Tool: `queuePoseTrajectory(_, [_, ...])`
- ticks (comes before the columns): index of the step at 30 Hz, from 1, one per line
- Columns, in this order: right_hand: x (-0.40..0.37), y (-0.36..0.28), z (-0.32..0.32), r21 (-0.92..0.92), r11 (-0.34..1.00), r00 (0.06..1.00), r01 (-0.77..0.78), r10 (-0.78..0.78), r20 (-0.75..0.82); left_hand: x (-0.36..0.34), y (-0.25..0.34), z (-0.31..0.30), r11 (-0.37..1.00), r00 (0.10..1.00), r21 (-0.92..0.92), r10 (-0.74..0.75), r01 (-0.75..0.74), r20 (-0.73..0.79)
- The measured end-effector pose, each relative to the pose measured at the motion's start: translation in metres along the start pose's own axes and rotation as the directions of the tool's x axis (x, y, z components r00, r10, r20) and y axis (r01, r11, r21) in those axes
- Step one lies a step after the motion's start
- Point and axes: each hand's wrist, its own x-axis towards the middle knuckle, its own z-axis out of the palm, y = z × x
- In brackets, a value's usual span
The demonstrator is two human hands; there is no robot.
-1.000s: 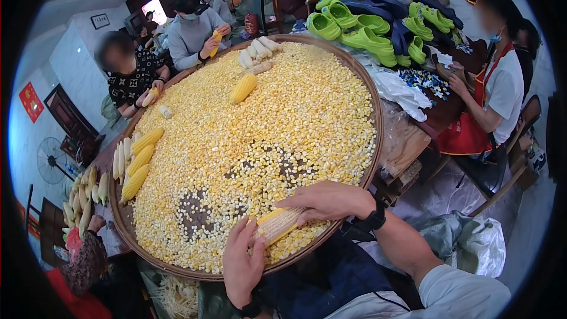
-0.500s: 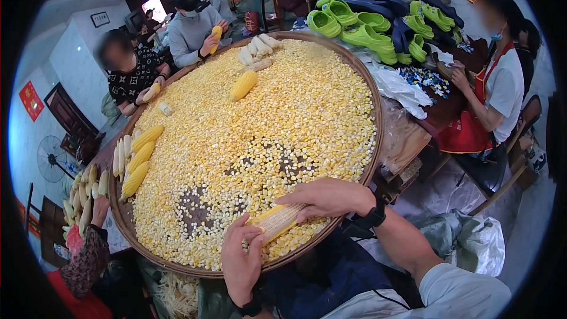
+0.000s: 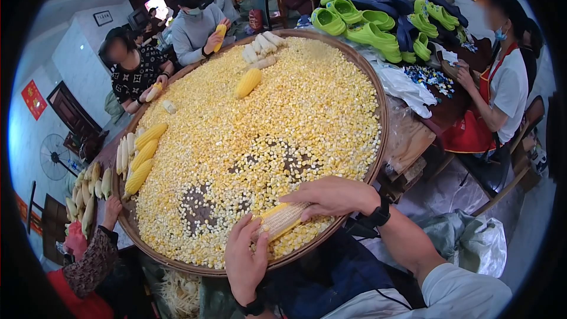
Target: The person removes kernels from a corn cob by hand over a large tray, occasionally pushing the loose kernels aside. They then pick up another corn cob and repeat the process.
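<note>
Resting over the near rim of a large round woven bamboo tray (image 3: 383, 124), a partly stripped yellow corn cob (image 3: 282, 220) is held at both ends. The left hand (image 3: 245, 263) is closed around the lower end, with the thumb pressed against the rows of kernels. The right hand (image 3: 331, 197) is clasped over the upper end, its fingers curled across the top. The cob is tilted, with the right end raised.

The tray is covered almost wholly by loose yellow corn kernels (image 3: 295, 106), with a few dark bare patches left in the near half. A whole yellow cob (image 3: 248, 82) is laid on the kernels towards the far side, and a cluster of stripped white cobs (image 3: 260, 44) is seen just behind it. More yellow cobs (image 3: 142, 156) are stacked along the left rim.

Cobs are also held by two seated people (image 3: 195, 29) at the far side. Bright green foam clogs (image 3: 366, 32) are piled beyond the tray.
</note>
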Motion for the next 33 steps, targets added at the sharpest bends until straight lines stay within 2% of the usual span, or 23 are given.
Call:
queuePoseTrajectory(12, [0.001, 0.002, 0.001, 0.012, 1.0, 1.0, -0.013, 0.013, 0.005, 0.005, -0.004, -0.003, 0.997, 0.998, -0.072, 0.022, -0.018, 0.057])
queuePoseTrajectory(18, [0.0, 0.0, 0.0, 0.006, 1.0, 1.0, -0.008, 0.008, 0.0, 0.005, -0.001, -0.004, 0.989, 0.995, -0.135, -0.054, 0.066, 0.085])
queuePoseTrajectory(21, [0.001, 0.002, 0.002, 0.008, 1.0, 1.0, -0.003, 0.003, -0.005, 0.004, 0.001, -0.002, 0.988, 0.996, -0.132, -0.071, 0.078, 0.057])
queuePoseTrajectory(24, [0.0, 0.002, 0.002, -0.008, 1.0, 1.0, -0.003, 0.003, -0.009, 0.001, -0.006, 0.003, 0.999, 0.999, -0.031, 0.034, -0.034, -0.007])
queuePoseTrajectory(27, [0.0, 0.001, 0.002, -0.023, 1.0, 1.0, -0.009, 0.009, -0.006, 0.002, 0.0, -0.001, 0.996, 0.999, -0.076, -0.04, 0.042, 0.032])
queuePoseTrajectory(33, [-0.001, 0.002, 0.002, -0.03, 1.0, 1.0, 0.0, 0.0, -0.01, 0.003, 0.005, -0.004, 0.995, 0.998, -0.082, -0.048, 0.051, 0.034])
